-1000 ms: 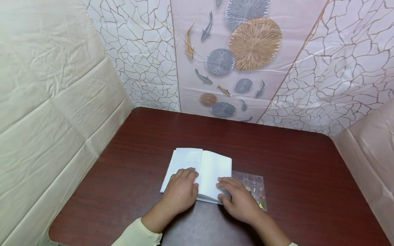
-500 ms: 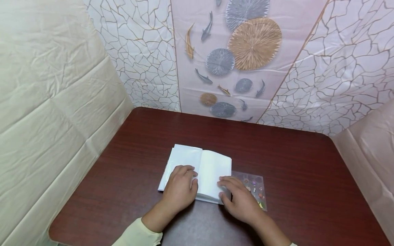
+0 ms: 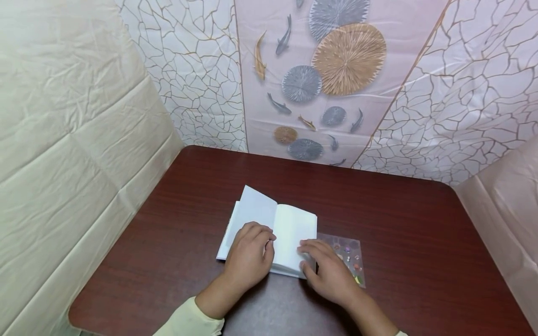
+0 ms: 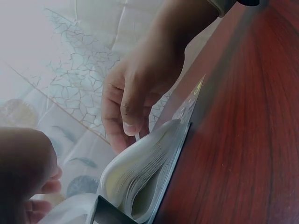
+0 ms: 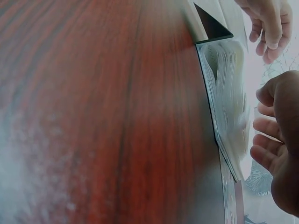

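Note:
An open book (image 3: 296,233) with blank white pages lies on the table in the head view. A leaf (image 3: 257,205) on its left side stands tilted up, its far corner off the page below. My left hand (image 3: 250,254) lies over the lower part of that leaf, fingers loosely bent toward the spine. At the book's right edge is my right hand (image 3: 329,273), fingertips over the right page and thumb near its lower corner. In the right wrist view, the right hand's fingers (image 5: 268,140) are loosely bent and spread beside the page block.
A clear sheet with small coloured shapes (image 3: 353,261) lies right of the book, partly under the right hand. The dark red table (image 3: 201,186) runs back to a patterned cloth wall (image 3: 206,93). Cream cloth (image 3: 84,140) hangs along the left side.
The left leaf's far corner has risen and swung toward the spine. My left hand has shifted slightly up and right. The right hand has stayed nearly still.

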